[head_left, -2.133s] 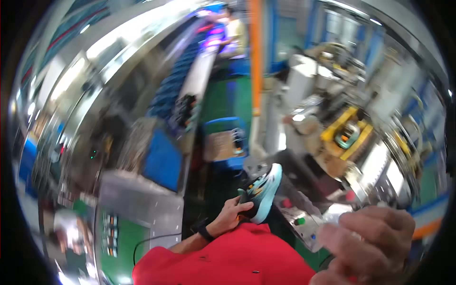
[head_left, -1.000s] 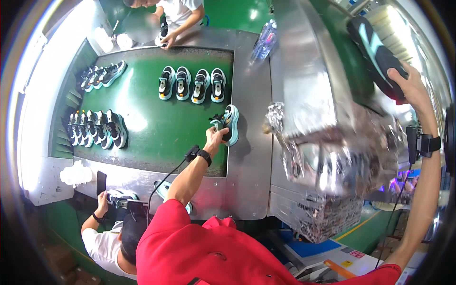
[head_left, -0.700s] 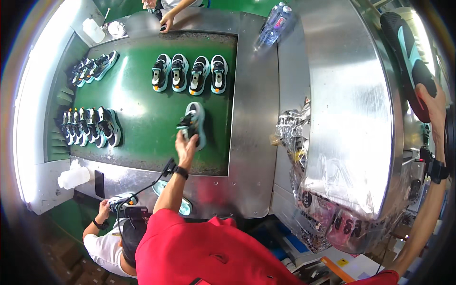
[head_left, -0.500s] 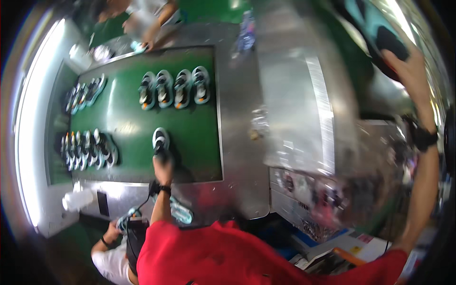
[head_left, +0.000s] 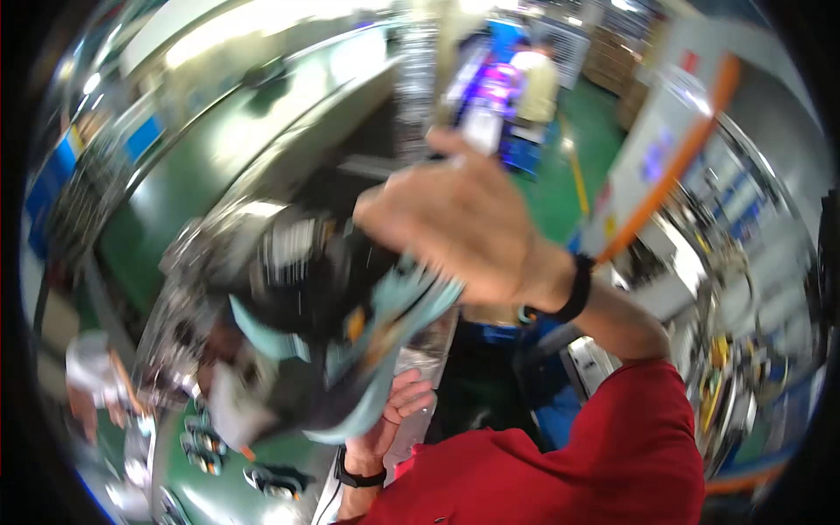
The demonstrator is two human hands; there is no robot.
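Handling of a single shoe at close range, viewed from the head. The black-and-teal shoe is strongly blurred and lies left of centre, between the camera and the left hand. The right hand is stretched out at the shoe's upper right, fingers extended, thumb spread well away, with no grasp evident; contact is uncertain. The left fingers, at the shoe's lower right, look loosely extended; the palm is largely hidden, so whether they bear the shoe cannot be told. The step in hand appears to be mid-air handling; a further move would call for a secure hold. Compared with half a second earlier, when the hands were far apart, both now flank the shoe, and the green work surface with other shoes occupies the lower left.
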